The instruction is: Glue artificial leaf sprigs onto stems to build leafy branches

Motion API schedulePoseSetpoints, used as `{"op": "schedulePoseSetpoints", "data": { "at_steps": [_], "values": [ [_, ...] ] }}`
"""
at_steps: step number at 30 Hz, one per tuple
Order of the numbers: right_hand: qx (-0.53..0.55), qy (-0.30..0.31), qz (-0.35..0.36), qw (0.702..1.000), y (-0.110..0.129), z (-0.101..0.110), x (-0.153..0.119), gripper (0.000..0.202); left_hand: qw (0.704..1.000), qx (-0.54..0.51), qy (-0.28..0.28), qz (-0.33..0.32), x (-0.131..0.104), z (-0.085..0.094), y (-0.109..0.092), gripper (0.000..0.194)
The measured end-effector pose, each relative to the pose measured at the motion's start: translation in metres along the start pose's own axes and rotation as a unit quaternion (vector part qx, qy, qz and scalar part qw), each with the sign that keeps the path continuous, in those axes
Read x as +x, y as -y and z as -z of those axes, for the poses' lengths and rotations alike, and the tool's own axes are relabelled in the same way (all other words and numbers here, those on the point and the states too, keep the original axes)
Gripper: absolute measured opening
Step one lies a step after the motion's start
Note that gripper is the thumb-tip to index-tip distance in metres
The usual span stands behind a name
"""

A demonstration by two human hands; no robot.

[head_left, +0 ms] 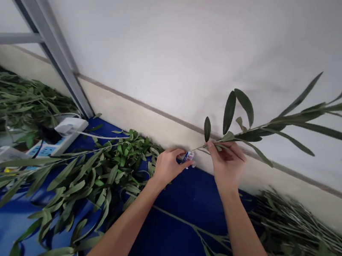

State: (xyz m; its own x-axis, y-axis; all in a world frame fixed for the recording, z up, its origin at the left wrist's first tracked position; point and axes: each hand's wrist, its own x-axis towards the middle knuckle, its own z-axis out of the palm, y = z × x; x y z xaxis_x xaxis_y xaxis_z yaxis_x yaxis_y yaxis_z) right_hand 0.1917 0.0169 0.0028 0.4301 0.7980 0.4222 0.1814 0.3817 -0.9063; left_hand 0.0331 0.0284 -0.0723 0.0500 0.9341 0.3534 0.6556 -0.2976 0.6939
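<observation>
A long leafy green branch (284, 122) slants up to the right in front of the white wall. My right hand (227, 163) pinches it near its lower end, thumb and fingers around the thin stem. To its left, my left hand (170, 164) is closed on a small blue and white printed item (188, 158), held between thumb and fingers. The stem's tip reaches this item; whether it goes inside cannot be made out. Both hands are above the blue surface (179, 242), close to the wall's base.
Leafy branches (98, 177) spread over the blue surface at left, beside a white power strip (61, 141) with plugs and cables. At right lies a pile of branches (308, 245) with bare stems. A grey metal frame (62, 54) rises at upper left. Another branch (194, 226) lies between my forearms.
</observation>
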Motion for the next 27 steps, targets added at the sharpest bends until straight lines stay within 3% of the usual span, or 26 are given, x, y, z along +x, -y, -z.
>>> {"op": "schedulePoseSetpoints", "data": {
  "at_steps": [10, 16, 22, 27],
  "values": [
    [-0.014, 0.017, -0.007, 1.0, -0.003, 0.002, -0.004, 0.021, 1.0, 0.017, 0.009, 0.019, 0.0, -0.003, -0.003, 0.017],
    [-0.022, 0.004, -0.005, 1.0, 0.005, 0.011, -0.004, 0.019, 0.999, 0.022, 0.015, 0.029, -0.001, -0.001, -0.007, 0.024],
    [0.005, -0.049, 0.012, 0.999, 0.023, 0.03, -0.009, 0.021, 0.997, 0.046, 0.022, 0.066, 0.001, 0.02, -0.017, 0.029],
    [0.048, -0.111, -0.014, 0.993, 0.045, 0.066, -0.014, 0.022, 0.993, 0.021, 0.116, 0.023, -0.001, 0.043, -0.036, 0.016]
  ]
}}
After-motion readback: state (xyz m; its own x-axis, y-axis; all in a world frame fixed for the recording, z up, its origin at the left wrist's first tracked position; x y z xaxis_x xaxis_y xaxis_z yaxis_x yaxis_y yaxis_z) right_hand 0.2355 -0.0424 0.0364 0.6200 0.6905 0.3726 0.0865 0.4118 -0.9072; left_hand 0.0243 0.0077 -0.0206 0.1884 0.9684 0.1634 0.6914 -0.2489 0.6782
